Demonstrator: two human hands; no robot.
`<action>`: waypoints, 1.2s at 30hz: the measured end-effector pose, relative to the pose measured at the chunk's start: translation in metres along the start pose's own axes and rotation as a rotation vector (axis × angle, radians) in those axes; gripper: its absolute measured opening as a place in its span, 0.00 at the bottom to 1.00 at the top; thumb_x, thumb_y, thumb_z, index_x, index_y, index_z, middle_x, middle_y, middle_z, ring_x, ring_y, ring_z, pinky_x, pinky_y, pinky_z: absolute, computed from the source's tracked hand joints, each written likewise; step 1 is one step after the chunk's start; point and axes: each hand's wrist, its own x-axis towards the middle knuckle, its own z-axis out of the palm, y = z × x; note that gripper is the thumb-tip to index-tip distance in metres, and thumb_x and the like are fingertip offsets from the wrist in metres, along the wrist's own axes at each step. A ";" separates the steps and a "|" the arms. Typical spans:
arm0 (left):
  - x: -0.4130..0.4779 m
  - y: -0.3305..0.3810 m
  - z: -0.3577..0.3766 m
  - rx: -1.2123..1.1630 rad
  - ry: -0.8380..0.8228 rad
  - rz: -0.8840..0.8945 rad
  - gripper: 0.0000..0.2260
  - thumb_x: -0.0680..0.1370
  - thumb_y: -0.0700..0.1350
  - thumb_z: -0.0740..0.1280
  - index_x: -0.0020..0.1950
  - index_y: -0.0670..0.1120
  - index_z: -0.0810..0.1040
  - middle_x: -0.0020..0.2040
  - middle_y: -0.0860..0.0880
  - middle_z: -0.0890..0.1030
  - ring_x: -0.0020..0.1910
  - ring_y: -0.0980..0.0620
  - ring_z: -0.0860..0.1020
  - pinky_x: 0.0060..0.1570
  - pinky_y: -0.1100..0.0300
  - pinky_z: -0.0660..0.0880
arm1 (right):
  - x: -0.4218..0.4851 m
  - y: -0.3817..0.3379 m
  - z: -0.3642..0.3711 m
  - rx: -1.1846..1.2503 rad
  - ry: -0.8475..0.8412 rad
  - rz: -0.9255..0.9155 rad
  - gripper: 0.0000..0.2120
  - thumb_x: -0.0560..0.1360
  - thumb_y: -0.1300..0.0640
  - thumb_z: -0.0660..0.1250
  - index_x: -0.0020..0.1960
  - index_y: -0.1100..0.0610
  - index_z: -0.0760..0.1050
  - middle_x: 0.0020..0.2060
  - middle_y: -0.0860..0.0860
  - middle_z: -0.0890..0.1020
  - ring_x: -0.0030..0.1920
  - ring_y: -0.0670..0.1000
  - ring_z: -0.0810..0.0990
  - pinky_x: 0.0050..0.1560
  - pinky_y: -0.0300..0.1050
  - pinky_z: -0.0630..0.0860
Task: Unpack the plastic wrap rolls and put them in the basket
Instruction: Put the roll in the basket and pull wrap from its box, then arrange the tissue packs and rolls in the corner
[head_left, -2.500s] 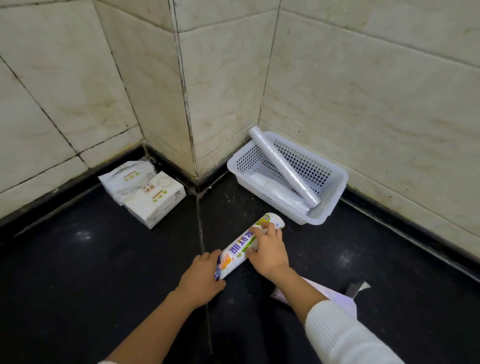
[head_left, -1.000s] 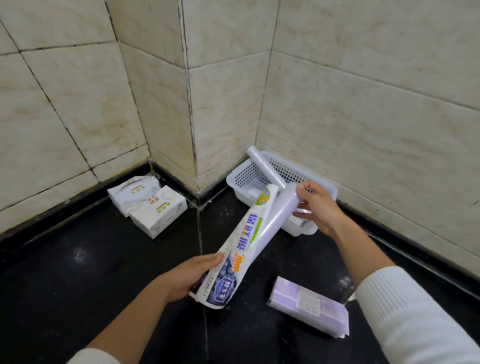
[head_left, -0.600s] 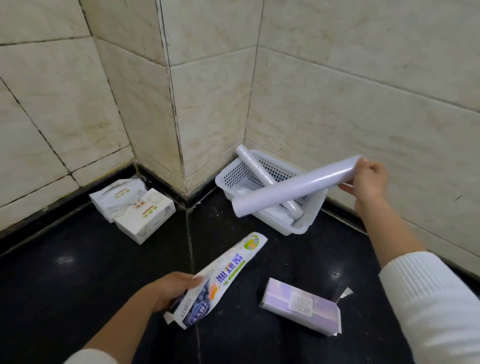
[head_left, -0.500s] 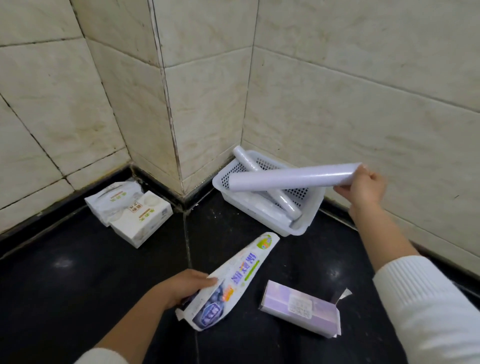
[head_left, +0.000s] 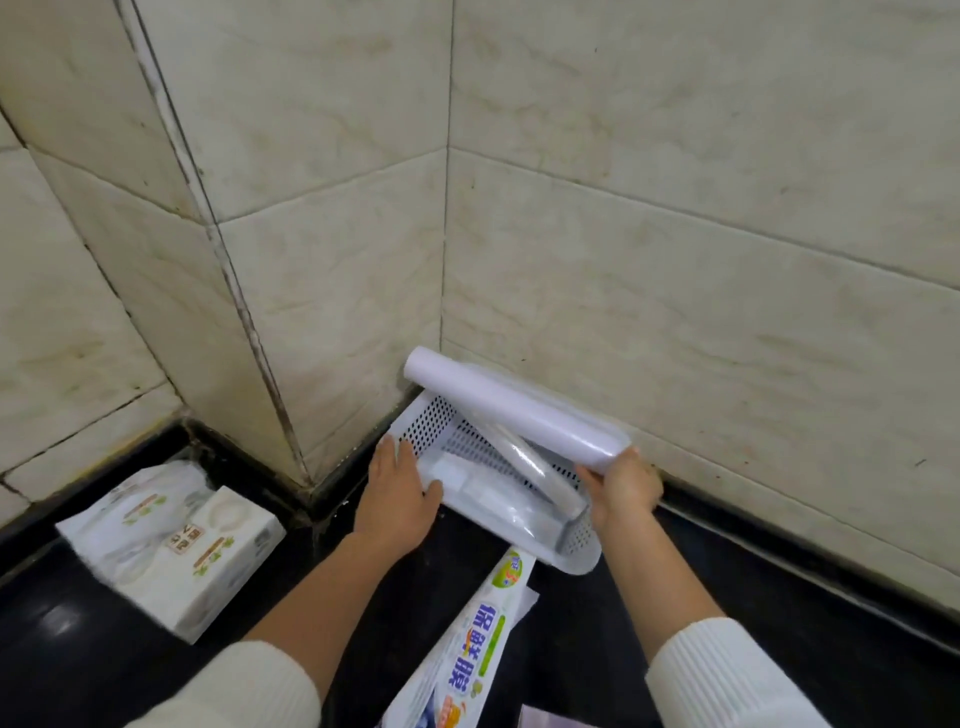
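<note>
A white perforated basket stands on the dark floor against the tiled wall. My right hand grips the near end of a pale plastic wrap roll, which lies slanted across the basket's back rim. Two more rolls lie inside: a clear one set diagonally and another flat on the bottom. My left hand rests on the basket's left front rim, thumb over the edge. The empty printed wrapper lies on the floor below the basket.
Two white tissue packs sit on the floor at the left, near the wall's protruding corner. A corner of a purple box shows at the bottom edge. Tiled walls close in behind and to the right of the basket.
My right hand carried the roll down onto the basket. My left hand let go of the wrapper, which now lies on the floor, and moved up to the basket's rim.
</note>
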 end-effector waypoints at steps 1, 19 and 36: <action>0.005 -0.002 0.005 0.043 -0.007 0.001 0.34 0.81 0.55 0.57 0.79 0.38 0.47 0.80 0.39 0.45 0.79 0.43 0.44 0.76 0.52 0.46 | 0.001 0.011 0.001 -0.002 0.012 0.042 0.18 0.81 0.59 0.60 0.68 0.65 0.68 0.63 0.62 0.74 0.52 0.60 0.77 0.43 0.51 0.80; -0.010 -0.015 0.002 -0.070 -0.063 0.064 0.31 0.83 0.54 0.53 0.79 0.40 0.47 0.80 0.42 0.43 0.79 0.47 0.41 0.77 0.53 0.42 | -0.035 0.039 0.004 -0.556 -0.202 0.152 0.20 0.77 0.61 0.63 0.68 0.61 0.66 0.57 0.57 0.70 0.56 0.58 0.74 0.53 0.51 0.78; -0.117 -0.210 -0.089 -0.147 0.447 -0.302 0.17 0.81 0.44 0.61 0.69 0.44 0.69 0.70 0.44 0.68 0.70 0.46 0.62 0.66 0.51 0.68 | -0.186 0.236 0.101 -1.339 -0.993 -0.323 0.21 0.74 0.53 0.68 0.65 0.57 0.71 0.61 0.57 0.74 0.57 0.55 0.76 0.53 0.44 0.72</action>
